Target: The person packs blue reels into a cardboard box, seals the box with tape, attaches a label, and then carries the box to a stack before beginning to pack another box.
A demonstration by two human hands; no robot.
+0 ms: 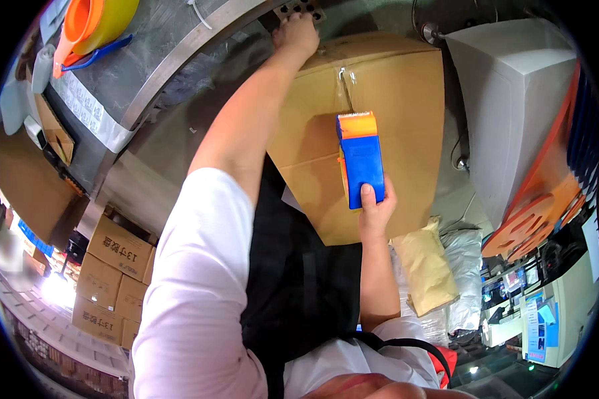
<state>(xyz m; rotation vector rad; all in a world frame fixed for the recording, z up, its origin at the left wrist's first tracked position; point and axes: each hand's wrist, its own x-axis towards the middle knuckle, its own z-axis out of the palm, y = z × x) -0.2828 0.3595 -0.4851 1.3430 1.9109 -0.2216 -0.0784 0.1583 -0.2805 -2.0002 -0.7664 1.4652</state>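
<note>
A large brown cardboard box (406,126) stands in front of me, with a dark slit and a glossy patch of clear tape near its far edge. My right hand (377,205) grips a blue and orange tape dispenser (364,159) over the middle of the box, its toothed orange end pointing away from me. Stretched out past the far left corner of the box, my left hand (295,34) is by a dark plate with holes (302,9). Its fingers look apart and slightly bent, and I see nothing held in them, though the fingertips are partly hidden.
A metal-edged table (154,50) at the upper left carries a yellow and orange tape dispenser (93,26) and a label strip (86,106). Stacked cartons (110,286) stand at lower left. To the right are a grey-white cabinet (506,100), orange panels (532,206) and a tan package (424,269).
</note>
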